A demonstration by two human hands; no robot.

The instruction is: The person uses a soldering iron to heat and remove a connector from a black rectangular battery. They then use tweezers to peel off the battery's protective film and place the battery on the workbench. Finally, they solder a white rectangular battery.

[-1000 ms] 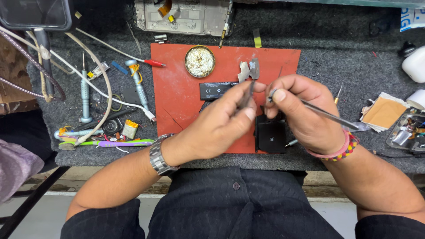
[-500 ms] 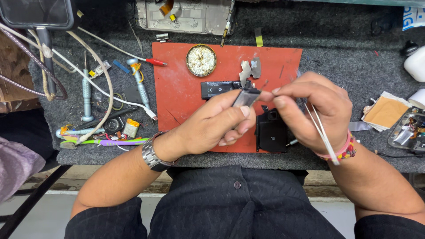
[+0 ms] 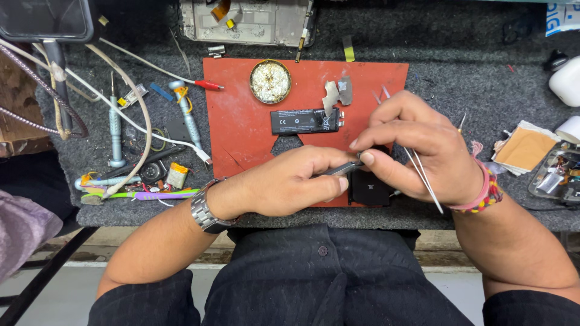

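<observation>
My left hand (image 3: 293, 184) pinches a small flat grey metal part (image 3: 343, 168) over the red mat (image 3: 241, 133). My right hand (image 3: 417, 151) touches the same part with thumb and forefinger and also keeps thin metal tweezers (image 3: 426, 181) tucked between its fingers, tips pointing toward me. Under both hands a black square device (image 3: 368, 188) lies on the mat's near edge, partly hidden. A long black battery (image 3: 302, 121) and two silver foil pieces (image 3: 337, 93) lie on the mat just beyond.
A round tin of brass wool (image 3: 270, 81) sits on the mat's far side. Screwdrivers (image 3: 115, 130), cables and small parts crowd the grey felt at left. An opened phone frame (image 3: 254, 21) lies at the back. A tray of parts (image 3: 559, 175) stands at right.
Both hands dropped lower and nearer to me. The tweezers swung from pointing out to the right to pointing down toward me, and the left hand turned flatter, still pinching the metal part.
</observation>
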